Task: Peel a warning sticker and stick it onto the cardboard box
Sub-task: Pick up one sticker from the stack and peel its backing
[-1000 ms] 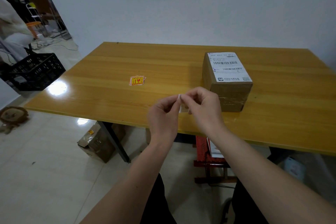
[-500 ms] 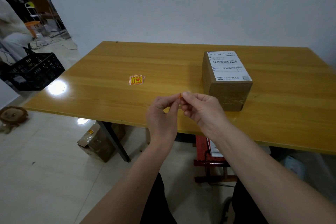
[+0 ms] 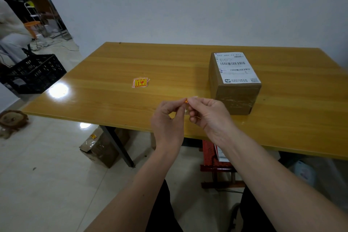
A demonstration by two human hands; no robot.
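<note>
A brown cardboard box (image 3: 235,96) with a white shipping label on top stands on the wooden table (image 3: 169,66), right of centre. My left hand (image 3: 167,118) and my right hand (image 3: 209,115) meet over the table's near edge, just left of the box, pinching one warning sticker (image 3: 186,101) between their fingertips. Only an orange sliver and a bit of pale backing show; the rest is hidden by my fingers. A small stack of orange-and-yellow warning stickers (image 3: 140,82) lies flat on the table to the left.
A black plastic crate (image 3: 35,73) sits on the floor at the left. Under the table lie a taped cardboard box (image 3: 99,147) and a red stool (image 3: 214,156). A stuffed toy (image 3: 11,120) rests on the tiles. Another person sits at the far left.
Both hands have lifted slightly and drawn closer over the sticker. Its white backing, visible a second ago, is now mostly covered, and an orange edge shows between the fingertips.
</note>
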